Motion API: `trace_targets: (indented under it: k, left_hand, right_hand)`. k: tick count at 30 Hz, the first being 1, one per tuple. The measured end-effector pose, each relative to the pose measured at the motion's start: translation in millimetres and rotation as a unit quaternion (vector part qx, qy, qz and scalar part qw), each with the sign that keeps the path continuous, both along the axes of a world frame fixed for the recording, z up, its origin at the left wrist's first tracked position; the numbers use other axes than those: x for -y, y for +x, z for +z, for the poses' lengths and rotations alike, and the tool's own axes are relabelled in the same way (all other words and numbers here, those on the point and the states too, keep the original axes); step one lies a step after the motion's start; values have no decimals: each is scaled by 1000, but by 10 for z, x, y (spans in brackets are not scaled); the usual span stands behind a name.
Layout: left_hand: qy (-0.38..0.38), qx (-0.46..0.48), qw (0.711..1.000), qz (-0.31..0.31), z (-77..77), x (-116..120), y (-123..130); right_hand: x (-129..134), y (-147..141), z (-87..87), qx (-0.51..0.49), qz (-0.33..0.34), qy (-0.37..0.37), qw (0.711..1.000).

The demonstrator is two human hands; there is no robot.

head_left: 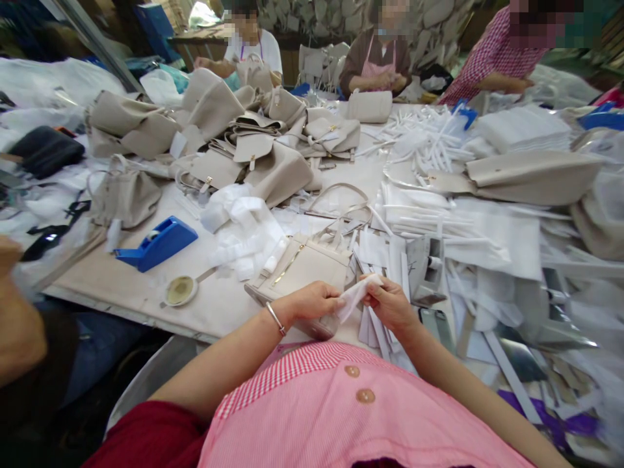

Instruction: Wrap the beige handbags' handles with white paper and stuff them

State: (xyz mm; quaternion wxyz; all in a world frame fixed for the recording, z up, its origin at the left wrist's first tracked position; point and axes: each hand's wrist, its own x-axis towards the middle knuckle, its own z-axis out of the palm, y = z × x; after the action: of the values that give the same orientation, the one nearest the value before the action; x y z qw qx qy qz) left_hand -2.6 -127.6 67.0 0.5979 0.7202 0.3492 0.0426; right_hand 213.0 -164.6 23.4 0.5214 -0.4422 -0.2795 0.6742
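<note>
Both of my hands grip a thin white sheet of wrapping material point(353, 299), stretched between them close to my apron. The fingers of my left hand point(314, 302) pinch its left end, and my right hand point(389, 302) pinches the upper right end. Under and behind the sheet lies a beige handbag point(309, 270) with a gold zipper on its face and its handles toward the far side. My left hand is right above the bag's near right part and hides some of it. White strips point(377, 325) lie just below my right hand.
Left of the bag are a blue tape dispenser point(158, 242), a tape roll point(180, 290) and crumpled white wrapping point(244, 231). Beige bags point(273, 162) pile up behind. A grey tape dispenser point(425, 270) and a phone point(437, 327) lie right. Several co-workers sit around the table.
</note>
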Motion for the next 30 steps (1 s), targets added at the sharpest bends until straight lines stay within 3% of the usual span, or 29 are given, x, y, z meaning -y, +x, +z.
trace_targets:
  k: [4, 9, 11, 17, 24, 30]
  left_hand:
    - [97, -17, 994, 49, -33, 96, 79]
    - [126, -6, 990, 60, -22, 142, 93]
    - [141, -3, 988, 62, -22, 153, 100]
    - [186, -7, 979, 79, -31, 183, 141]
    - [125, -30, 990, 51, 50, 200, 41]
    - [251, -146, 953, 91, -65, 311, 158]
  right_hand:
    - [14, -24, -23, -30, 3, -5, 1000]
    - [86, -49, -136, 0, 122, 1, 993]
    - [99, -89, -174, 42, 134, 6, 990]
    - [111, -225, -183, 164, 59, 14, 985]
    - [164, -275, -210, 179, 19, 1, 984]
    - [184, -312, -229, 147, 7, -20, 989]
